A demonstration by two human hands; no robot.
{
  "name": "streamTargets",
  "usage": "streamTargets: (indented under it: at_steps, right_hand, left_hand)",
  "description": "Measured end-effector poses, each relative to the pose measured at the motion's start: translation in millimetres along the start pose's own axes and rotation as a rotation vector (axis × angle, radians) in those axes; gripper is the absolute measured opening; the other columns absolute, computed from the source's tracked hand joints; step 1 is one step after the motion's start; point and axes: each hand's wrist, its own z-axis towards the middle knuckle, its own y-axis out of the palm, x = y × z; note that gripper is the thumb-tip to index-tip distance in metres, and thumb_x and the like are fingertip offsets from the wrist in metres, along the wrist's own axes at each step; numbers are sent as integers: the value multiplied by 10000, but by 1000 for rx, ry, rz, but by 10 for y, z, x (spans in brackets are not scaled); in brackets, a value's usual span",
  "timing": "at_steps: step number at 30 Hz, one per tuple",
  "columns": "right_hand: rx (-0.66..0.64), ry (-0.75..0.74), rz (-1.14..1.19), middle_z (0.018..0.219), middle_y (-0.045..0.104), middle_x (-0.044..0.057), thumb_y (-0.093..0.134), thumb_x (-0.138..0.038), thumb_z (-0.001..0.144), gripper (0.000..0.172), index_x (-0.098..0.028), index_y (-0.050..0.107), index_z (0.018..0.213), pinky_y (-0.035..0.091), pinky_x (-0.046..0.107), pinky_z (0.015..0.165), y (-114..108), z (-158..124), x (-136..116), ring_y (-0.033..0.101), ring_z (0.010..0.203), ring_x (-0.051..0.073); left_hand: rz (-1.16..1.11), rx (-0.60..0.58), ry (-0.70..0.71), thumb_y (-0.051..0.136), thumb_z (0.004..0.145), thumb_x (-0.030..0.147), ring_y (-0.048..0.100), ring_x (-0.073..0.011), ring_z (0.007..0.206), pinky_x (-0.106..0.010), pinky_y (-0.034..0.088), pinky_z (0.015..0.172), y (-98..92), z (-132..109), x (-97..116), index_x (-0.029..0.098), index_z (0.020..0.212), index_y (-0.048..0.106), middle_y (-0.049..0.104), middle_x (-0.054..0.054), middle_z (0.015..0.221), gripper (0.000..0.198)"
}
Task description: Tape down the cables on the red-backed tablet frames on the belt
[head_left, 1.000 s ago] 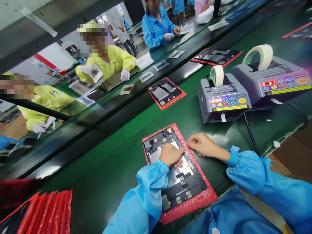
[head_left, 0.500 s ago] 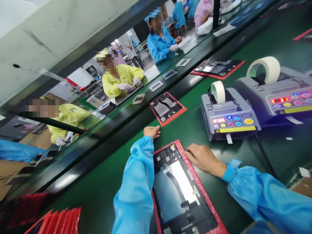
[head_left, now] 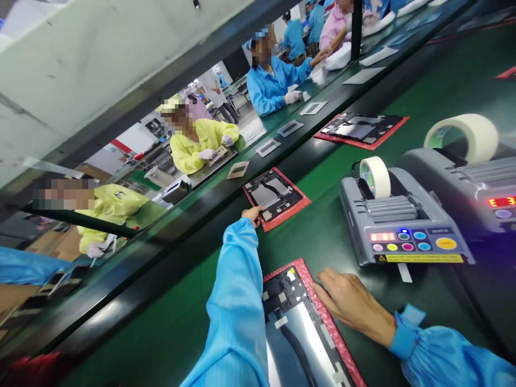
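My left hand (head_left: 252, 215) reaches forward over the green belt, its fingers closed at the near left edge of a dark tablet panel (head_left: 271, 192) lying on red bubble wrap. The undersides of those fingers are hidden. A larger-looking tablet panel (head_left: 300, 344), with a silvery middle, a dark ribbon strip and small grey patches, lies close to me on a red bubble-wrap sheet (head_left: 332, 322). My left sleeve covers part of its left side. My right hand (head_left: 355, 303) rests just right of this sheet, fingers stretched out, holding nothing.
A grey tape dispenser (head_left: 407, 226) stands to the right, a cut tape strip (head_left: 405, 272) at its front. A second dispenser (head_left: 475, 172) stands beyond it. Another panel (head_left: 358, 128) lies farther along. Frame-shaped pieces (head_left: 268, 147) line the ledge; co-workers sit behind it.
My left hand has moved forward to the edge of the farther panel. My right hand stays beside the near panel. The view has shifted, and the dispensers appear larger.
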Motion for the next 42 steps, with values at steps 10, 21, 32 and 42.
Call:
streamTargets:
  at_steps: [10,21,32,42]
  right_hand:
    - [86,43,270,734,590,69,320,-372,947,366,-167,557,758,378,288,642,0,27,97,574,691,177]
    - [-307,449,1654,834,667,94,555,-497,812,468,-168,541,1146,538,329,636,-509,-539,-361,640,690,212]
    - [-299,433,1197,836,660,93,624,-427,776,545,-150,524,1235,547,356,703,-122,-1112,-369,634,765,245]
    - [5,459,978,1413,382,58,535,-482,820,632,-241,366,1379,349,380,1041,74,-897,-504,383,1268,258]
  left_hand:
    - [-274,18,182,555,827,292,560,-102,624,-244,484,568,-442,-808,72,116,942,554,566,-9,728,210]
    - [-376,-203,167,648,715,340,565,-103,582,-207,448,527,-1433,-2762,-1428,169,832,524,599,7,734,241]
    - [103,-78,219,614,762,455,503,-89,454,-180,387,446,-1685,-3029,-2368,183,806,548,525,45,489,284]
    - [-243,97,488,579,809,338,401,-207,1262,-339,293,1087,-1225,-2579,-2484,119,1255,499,440,-139,1355,503]
